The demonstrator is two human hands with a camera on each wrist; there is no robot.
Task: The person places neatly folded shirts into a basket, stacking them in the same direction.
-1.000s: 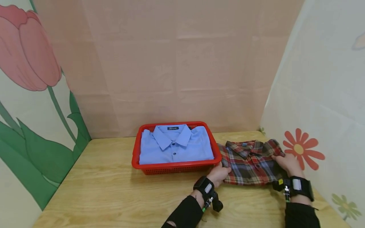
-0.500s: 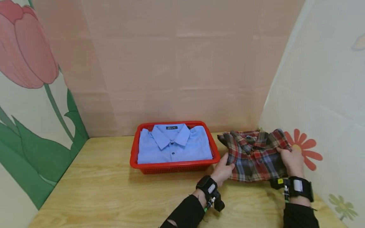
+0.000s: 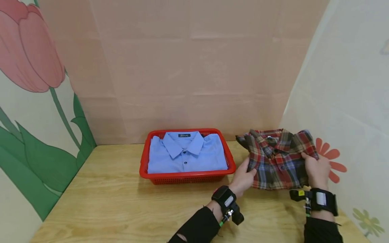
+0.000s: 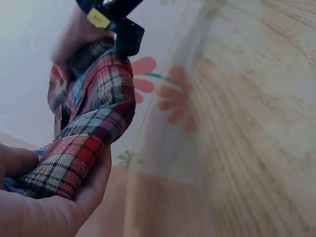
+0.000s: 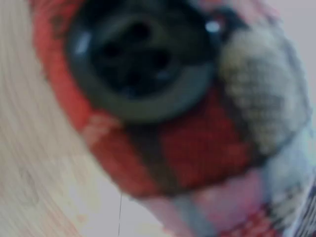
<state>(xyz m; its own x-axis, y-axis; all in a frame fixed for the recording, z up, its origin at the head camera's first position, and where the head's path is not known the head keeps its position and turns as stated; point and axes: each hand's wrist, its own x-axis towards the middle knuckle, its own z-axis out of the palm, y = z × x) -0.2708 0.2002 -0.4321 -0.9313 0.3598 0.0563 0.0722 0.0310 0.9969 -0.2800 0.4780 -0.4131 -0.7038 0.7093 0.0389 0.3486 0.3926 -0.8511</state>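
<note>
A folded plaid shirt [image 3: 279,165] in red, grey and cream hangs above the table's right side, collar toward the back wall. My left hand [image 3: 244,179] grips its left edge, thumb on top and fingers beneath, as the left wrist view shows with the cloth [image 4: 69,158] bunched between them. At the shirt's right edge, my right hand [image 3: 317,170] pinches the fabric. The right wrist view is filled by a blurred dark button [image 5: 140,59] on the plaid cloth; the right fingers are hidden there.
Left of the shirt stands a red plastic basket [image 3: 191,174] holding a folded light blue shirt [image 3: 186,157]. The wooden table [image 3: 121,202] meets a pinkish back wall covering [image 3: 188,74] and a white flowered sheet [image 3: 349,111] on the right.
Both hands have lifted the plaid shirt off the table, up and slightly to the right. Its left edge has moved away from the basket. The basket and blue shirt stay put.
</note>
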